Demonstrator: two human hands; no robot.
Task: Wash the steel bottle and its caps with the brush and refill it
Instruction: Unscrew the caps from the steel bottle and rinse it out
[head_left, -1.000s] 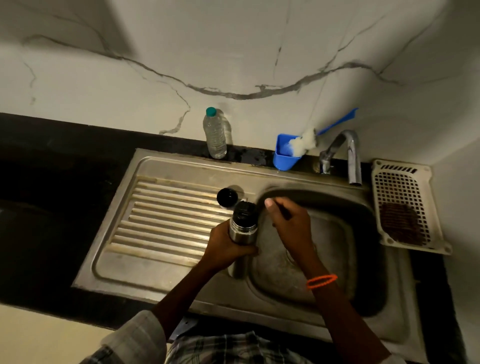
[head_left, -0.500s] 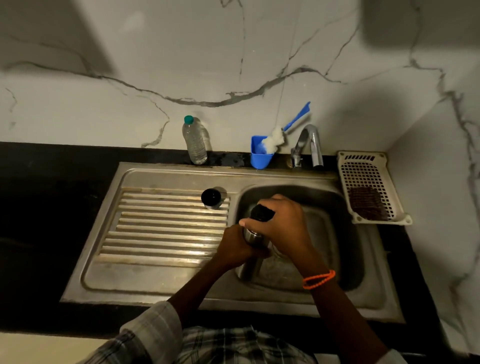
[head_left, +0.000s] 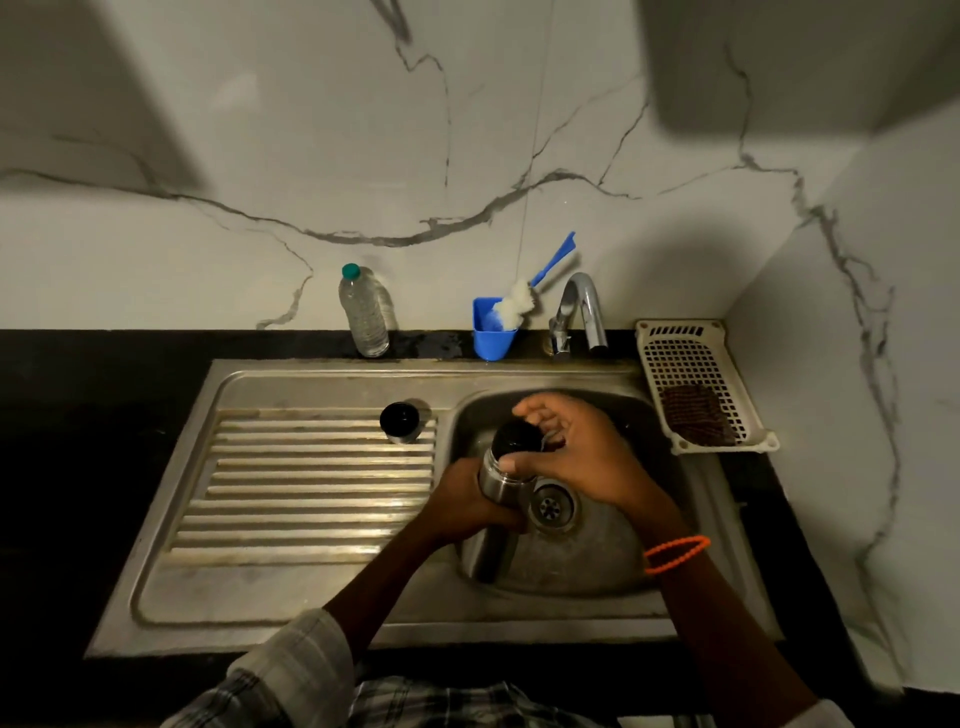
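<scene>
Two hands: both are over the sink basin (head_left: 613, 561), working on one steel bottle (head_left: 500, 486).
Basin edges: the bottle stands upright just inside the left wall of the basin, beside the drain (head_left: 551, 506); the right and front parts of the basin are open.
Drainboard: the ribbed steel drainboard (head_left: 311, 483) lies to the left, with a round black cap (head_left: 399, 419) standing on its back right corner, well apart from the bottle.
Back ledge: a clear plastic water bottle (head_left: 364, 312) with a green lid, a blue cup (head_left: 492, 332) holding the brush (head_left: 524, 299) (white fluffy head, blue handle leaning against the wall), and a curved chrome tap (head_left: 584, 312).
Right side: a white plastic lattice tray (head_left: 685, 358) with a dark brown scrubber (head_left: 696, 415) on it, close to the corner of the marble wall.
Bottle material: brushed steel, cylinder shape, with a glossy black inner cap (head_left: 517, 439) on its top.
Left hand (head_left: 467, 506): wrapped around the middle of the bottle body, fingers curled and pressed on the steel.
Right hand (head_left: 582, 457): it comes from the right; the thumb lies at the bottle neck and the fingers arch loosely spread around the black cap.
Wrist: an orange bead band (head_left: 675, 553) on the right wrist.
</scene>
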